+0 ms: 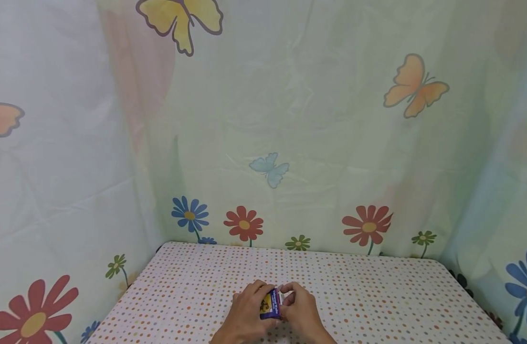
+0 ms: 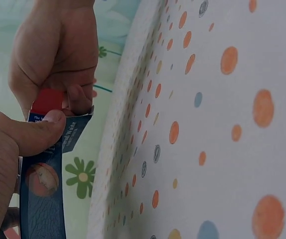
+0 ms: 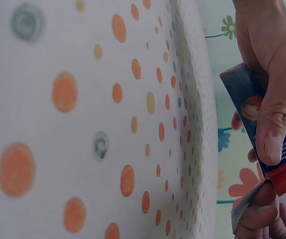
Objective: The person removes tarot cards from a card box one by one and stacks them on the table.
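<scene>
In the head view, the left hand [image 1: 246, 310] grips a "Universal Waite" box [image 1: 267, 306] above the dotted surface [image 1: 375, 296]; the right hand [image 1: 301, 308] meets its end. Left wrist: a red flap [image 2: 47, 101] stands up. Right wrist: the right hand pinches the opened lid [image 3: 243, 206].

Head camera looks forward and down; both wrist views share the box [image 2: 42, 199], nearer.

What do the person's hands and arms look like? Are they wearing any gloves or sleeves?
No gloves! The left grip and right grip are ordinary bare hands. The left thumb has creases at its knuckle and a rounded nail. I see no rings on the fingers that show, and no sleeves or bracelets; most of the arms is out of view.
</scene>
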`<state>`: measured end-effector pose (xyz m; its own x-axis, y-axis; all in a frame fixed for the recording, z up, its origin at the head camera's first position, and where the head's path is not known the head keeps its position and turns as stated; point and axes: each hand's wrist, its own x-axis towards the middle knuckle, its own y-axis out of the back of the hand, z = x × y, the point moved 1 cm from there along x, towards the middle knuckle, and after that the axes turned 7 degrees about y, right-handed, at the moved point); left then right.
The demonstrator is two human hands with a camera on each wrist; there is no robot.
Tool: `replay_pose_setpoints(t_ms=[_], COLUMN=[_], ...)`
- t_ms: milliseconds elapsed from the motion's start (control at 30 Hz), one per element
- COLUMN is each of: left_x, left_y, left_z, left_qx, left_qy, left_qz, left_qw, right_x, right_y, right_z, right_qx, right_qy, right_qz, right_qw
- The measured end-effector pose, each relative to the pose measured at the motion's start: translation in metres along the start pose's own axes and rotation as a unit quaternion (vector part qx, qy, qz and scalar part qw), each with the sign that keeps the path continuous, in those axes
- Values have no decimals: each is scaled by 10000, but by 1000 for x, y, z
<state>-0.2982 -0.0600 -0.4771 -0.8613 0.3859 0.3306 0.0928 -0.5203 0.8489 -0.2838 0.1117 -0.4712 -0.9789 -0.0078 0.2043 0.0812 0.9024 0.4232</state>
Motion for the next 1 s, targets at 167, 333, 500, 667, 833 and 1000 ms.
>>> replay_pose_setpoints(t_ms=[167,333,500,667,833,1000], left_x=[-2,-2,-3,-5,-5,-4], left_y=[-1,-4,-4,-5,-5,-5], left_z=[-1,-3,-5,-6,-5,-3], left_qx=[-38,-123,-95,-122,-98,-34], left_qy=[-10,-42,-79,-52,0,6], left_qz=[45,36,13,-40,-3,131], left_qw=[10000,9999,9999,9999,10000,9999], right_x=[0,1,1,0,0,1], right_y=[1,0,-1,-2,-2,-1], right_z=[2,5,5,7,9,9], right_qx=[166,302,357,369,437,582], right_qy=[-93,-130,-377,-559,-725,-830], right_qz=[-25,-38,-21,22,19,-21], right_qw=[9998,9995,9986,9977,9964,9948])
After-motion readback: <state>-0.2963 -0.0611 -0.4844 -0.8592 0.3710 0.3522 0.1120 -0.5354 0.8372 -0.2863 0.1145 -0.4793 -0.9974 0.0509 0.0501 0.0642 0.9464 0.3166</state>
